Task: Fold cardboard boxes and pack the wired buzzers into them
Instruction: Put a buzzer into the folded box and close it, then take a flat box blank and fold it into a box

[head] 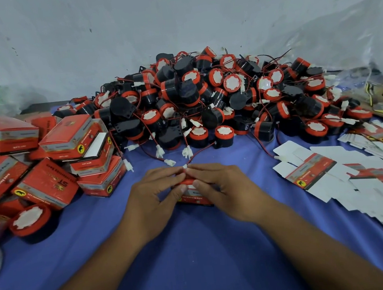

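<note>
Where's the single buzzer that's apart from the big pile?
In the head view, the lone buzzer sits at the near left, beside the folded boxes and left of the left hand.

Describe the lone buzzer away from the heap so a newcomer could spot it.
Start at the stack of red boxes on the left of the blue cloth. Just in front of them, nearest the person, stands one buzzer alone, white face up; the others are in the heap by the wall.
</note>
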